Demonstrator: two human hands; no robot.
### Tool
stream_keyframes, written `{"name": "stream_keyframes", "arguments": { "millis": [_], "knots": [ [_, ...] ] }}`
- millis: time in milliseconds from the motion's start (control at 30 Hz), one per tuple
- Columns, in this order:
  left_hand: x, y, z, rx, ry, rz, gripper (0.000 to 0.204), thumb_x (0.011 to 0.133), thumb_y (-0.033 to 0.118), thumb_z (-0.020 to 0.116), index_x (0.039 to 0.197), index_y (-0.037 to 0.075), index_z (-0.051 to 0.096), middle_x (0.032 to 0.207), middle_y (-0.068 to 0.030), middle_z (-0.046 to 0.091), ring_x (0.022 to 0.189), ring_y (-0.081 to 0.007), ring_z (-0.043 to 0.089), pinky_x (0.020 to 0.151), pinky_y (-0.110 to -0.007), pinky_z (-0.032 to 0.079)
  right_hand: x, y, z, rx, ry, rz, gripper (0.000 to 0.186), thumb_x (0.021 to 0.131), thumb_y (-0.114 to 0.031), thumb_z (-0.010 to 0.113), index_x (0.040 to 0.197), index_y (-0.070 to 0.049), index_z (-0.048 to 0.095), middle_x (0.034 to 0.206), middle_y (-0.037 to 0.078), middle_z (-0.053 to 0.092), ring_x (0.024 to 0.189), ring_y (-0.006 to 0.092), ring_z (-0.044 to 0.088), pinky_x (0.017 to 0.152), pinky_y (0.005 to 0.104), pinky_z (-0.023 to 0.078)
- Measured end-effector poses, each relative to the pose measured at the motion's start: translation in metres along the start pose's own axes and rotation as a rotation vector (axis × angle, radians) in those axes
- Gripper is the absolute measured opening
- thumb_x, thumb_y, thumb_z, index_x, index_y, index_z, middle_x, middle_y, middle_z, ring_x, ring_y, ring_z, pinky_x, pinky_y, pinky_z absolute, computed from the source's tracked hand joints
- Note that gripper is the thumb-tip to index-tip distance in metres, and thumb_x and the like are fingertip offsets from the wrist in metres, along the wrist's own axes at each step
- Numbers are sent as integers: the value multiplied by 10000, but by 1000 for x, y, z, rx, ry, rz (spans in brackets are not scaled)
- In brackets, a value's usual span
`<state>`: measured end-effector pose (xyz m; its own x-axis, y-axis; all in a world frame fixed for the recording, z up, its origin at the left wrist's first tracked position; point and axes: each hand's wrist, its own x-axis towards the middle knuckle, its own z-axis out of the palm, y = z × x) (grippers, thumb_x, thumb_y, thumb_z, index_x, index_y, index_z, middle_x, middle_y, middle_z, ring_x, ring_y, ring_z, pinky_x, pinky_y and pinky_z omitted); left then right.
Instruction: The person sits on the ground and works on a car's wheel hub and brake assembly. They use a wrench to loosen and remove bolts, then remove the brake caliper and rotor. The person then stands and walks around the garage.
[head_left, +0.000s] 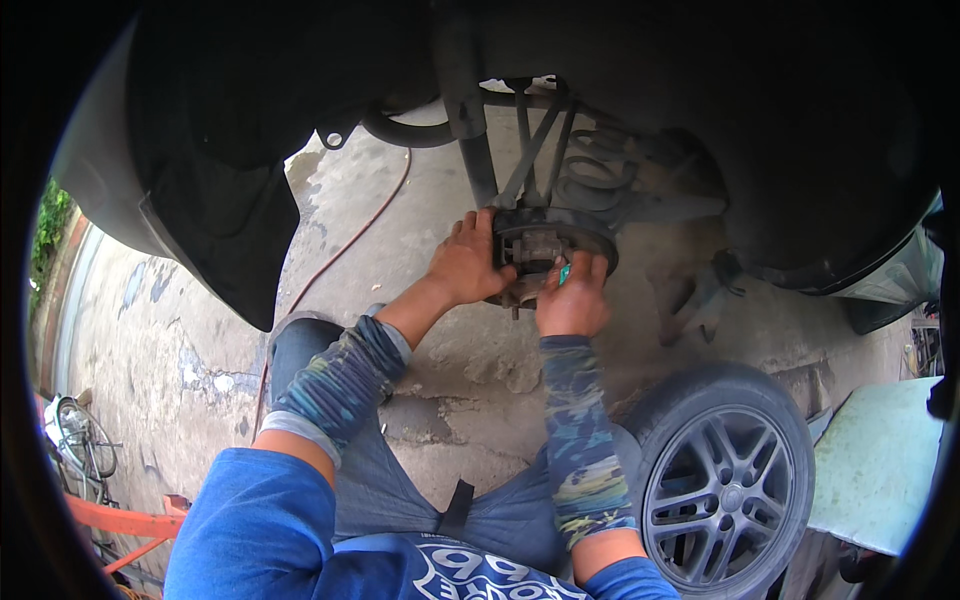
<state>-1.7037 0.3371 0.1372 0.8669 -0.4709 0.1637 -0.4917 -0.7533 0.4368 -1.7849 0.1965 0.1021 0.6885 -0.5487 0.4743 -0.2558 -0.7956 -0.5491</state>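
Note:
In front of me, under the car's wheel arch, is an exposed wheel hub with its dark, dirty brake assembly (540, 245). My left hand (462, 262) is closed round its left edge, fingers behind the rim and thumb on the front. At the lower right of the assembly, my right hand (574, 297) is closed on a small teal-handled tool (565, 273). Most of that tool is hidden in the fist, and its tip cannot be made out against the dark brake parts.
A removed wheel (728, 490) lies by my right knee. Above the hub are a shock absorber (464, 100) and coil spring (600, 175). The dark bumper edge (225, 230) hangs at left. A red hose (360, 232) crosses the concrete. A red-orange metal frame (125, 520) stands lower left.

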Motion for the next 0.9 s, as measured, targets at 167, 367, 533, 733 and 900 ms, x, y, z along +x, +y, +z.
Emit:
{"name": "stream_keyframes", "arguments": {
  "millis": [167, 367, 533, 733, 900],
  "knots": [
    [-1, 0, 0, -22, 12, 5, 865, 743, 322, 766, 1399, -13, 313, 1301, -253, 484, 1226, -440, 496, 1020, -496, 453, 1, 1, 0, 123, 0, 7, 264, 898, -222, 642, 1139, -116, 617, 1112, 139, 623, 929, 396, 650, 732, 502, 522],
    [-3, 0, 1, -14, 16, -15, 862, 750, 311, 750, 1413, 3, 293, 1310, -260, 475, 1224, -441, 499, 1019, -496, 453, 13, 14, -4, 192, -171, -19, 356, 892, -186, 611, 1241, -118, 622, 1127, 202, 671, 1000, 411, 647, 828, 498, 519],
    [-1, -2, -4, 41, -58, -4, 885, 762, 321, 747, 1432, -4, 267, 1317, -257, 466, 1246, -434, 491, 1041, -486, 450, 26, 40, -19, 347, -98, -3, 306, 899, -187, 612, 1181, -78, 653, 1073, 239, 677, 1027, 429, 634, 837, 485, 510],
    [-1, -5, -5, 93, -88, 19, 909, 780, 290, 754, 1456, 6, 217, 1333, -260, 448, 1272, -425, 481, 1063, -480, 439, 43, 73, -41, 673, -145, 100, 227, 880, -121, 597, 1069, -36, 689, 1021, 162, 703, 935, 315, 659, 853, 400, 493],
    [1, -3, -2, 114, -76, 5, 895, 800, 285, 758, 1454, 8, 212, 1342, -259, 441, 1275, -421, 482, 1061, -475, 442, 30, 58, -41, 391, -517, -126, 380, 887, -230, 629, 1219, -47, 653, 1142, 209, 681, 1077, 389, 636, 921, 439, 490]
  ]
}}
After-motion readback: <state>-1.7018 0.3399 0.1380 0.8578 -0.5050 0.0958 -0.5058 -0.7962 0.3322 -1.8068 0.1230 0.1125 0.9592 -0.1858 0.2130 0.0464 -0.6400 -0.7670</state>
